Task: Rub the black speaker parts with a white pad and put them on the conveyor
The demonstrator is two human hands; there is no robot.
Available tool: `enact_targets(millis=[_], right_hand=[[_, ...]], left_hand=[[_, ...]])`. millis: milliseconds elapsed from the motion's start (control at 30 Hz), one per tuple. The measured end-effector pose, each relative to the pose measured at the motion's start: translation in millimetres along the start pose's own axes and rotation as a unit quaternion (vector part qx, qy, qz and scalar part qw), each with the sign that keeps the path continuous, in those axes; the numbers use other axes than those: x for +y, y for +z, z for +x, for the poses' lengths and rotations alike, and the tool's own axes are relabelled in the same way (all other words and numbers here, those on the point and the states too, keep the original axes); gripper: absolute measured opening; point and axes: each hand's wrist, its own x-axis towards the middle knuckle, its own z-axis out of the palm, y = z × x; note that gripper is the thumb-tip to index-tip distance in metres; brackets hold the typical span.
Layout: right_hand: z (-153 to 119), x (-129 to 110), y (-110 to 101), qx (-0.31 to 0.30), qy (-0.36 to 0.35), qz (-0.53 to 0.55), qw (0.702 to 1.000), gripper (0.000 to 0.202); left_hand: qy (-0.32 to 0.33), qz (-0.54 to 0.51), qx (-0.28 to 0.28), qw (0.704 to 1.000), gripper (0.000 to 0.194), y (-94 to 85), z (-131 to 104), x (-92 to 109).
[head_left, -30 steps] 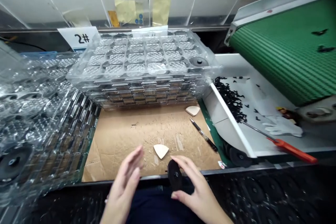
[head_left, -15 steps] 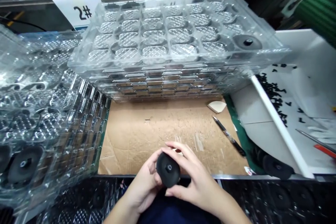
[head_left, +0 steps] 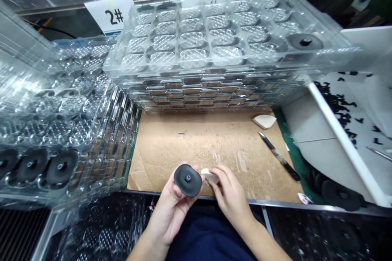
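A black oval part (head_left: 188,180) with a small hub at its centre is held up by my left hand (head_left: 175,208), fingers beneath and around it. Just to its right, my right hand (head_left: 229,195) pinches a cream-coloured wedge-like pad (head_left: 210,175) between thumb and fingers. The pad's tip is close to the part's right edge; whether they touch is hard to tell. Both hands are over the near edge of the brown cardboard (head_left: 196,142).
Stacked clear trays (head_left: 196,77) stand behind the cardboard, more trays (head_left: 70,130) at left. A pen (head_left: 279,156) and another cream pad (head_left: 264,121) lie at right. Beyond is a white bin (head_left: 343,138) with small black pieces (head_left: 339,102). Black parts (head_left: 343,195) lie near it.
My right hand has left the black part and now holds the cream pad beside it. The part has moved slightly left and up, and turned. The view has shifted.
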Motion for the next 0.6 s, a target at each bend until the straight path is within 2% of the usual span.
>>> enact_targets(millis=[67,167,300,367,400,467,533,600], right_hand=[[7.1,-2.8,-2.7,-0.021,-0.032,0.021,0.999,0.024],[22.8,-13.3,-23.0,-0.028,-0.042,0.049,0.998,0.022],[30.7,-53.5,-62.0,0.049,-0.024,0.084,0.995,0.032],[27.0,-77.4,-77.0,0.089,-0.078,0.090,0.989,0.032],[24.6,-87.1,-82.7,0.077,-0.105,0.087,0.988,0.030],[21.3,-99.7,-90.6,0.000,-0.137,0.070,0.988,0.026],[21.4,-104.6,-94.0,-0.051,-0.133,0.056,0.988,0.025],[23.6,-105.3,-94.4,0.004,-0.131,0.050,0.990,0.024]], left_hand=[[0.012,0.015,0.000,1.000,0.056,1.7,-2.1,0.1],[0.018,0.039,-0.006,0.999,0.060,6.6,-4.4,-1.3],[0.029,0.078,-0.021,0.996,0.064,21.1,-4.2,-8.7],[0.018,0.094,-0.033,0.995,0.057,29.5,-3.7,-11.9],[0.011,0.099,-0.036,0.994,0.051,33.0,-3.7,-12.8],[0.012,0.103,-0.032,0.994,0.044,38.4,-4.6,-13.3],[0.023,0.110,-0.024,0.993,0.045,41.9,-6.7,-13.4],[0.019,0.122,-0.032,0.992,0.043,44.3,-9.7,-13.5]])
